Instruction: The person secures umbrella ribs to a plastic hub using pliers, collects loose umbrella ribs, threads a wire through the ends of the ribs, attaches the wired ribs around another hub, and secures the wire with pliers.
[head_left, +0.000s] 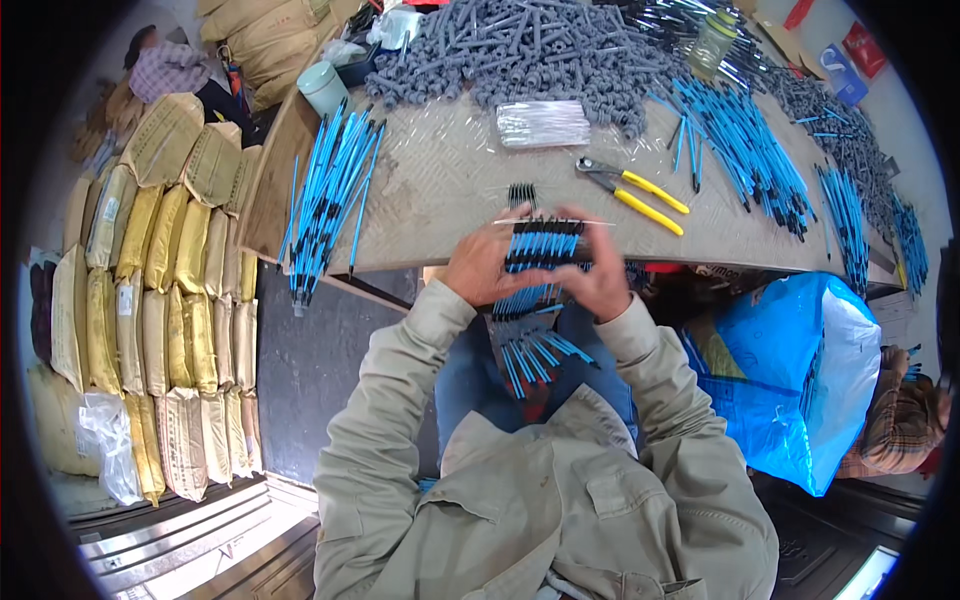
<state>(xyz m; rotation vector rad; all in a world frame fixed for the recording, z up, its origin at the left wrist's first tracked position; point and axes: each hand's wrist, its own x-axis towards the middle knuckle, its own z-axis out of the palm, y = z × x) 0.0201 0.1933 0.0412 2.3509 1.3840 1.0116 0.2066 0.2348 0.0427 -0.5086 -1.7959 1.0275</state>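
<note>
My left hand (478,262) is wrapped round the left side of a bundle of thin blue rods with black ends (545,240), above my lap at the table's front edge. Its right side is gripped by my right hand (600,268), whose fingers are slightly blurred. A thin whitish strip (592,221) crosses the top of the bundle near my fingertips. Below my hands, more blue rods (530,358) fan out over my lap. Past the bundle on the table lies a stack of whitish, shiny thin pieces (543,124). To its right rest cutting pliers with yellow handles (640,198).
A heap of grey plastic pieces (540,50) covers the far table. Loose blue rods lie at left (333,190) and right (745,150). A green-capped bottle (712,45) and pale canister (322,88) stand there. Sacks (165,240) are stacked left; a blue bag (790,370) sits right. Two people are nearby.
</note>
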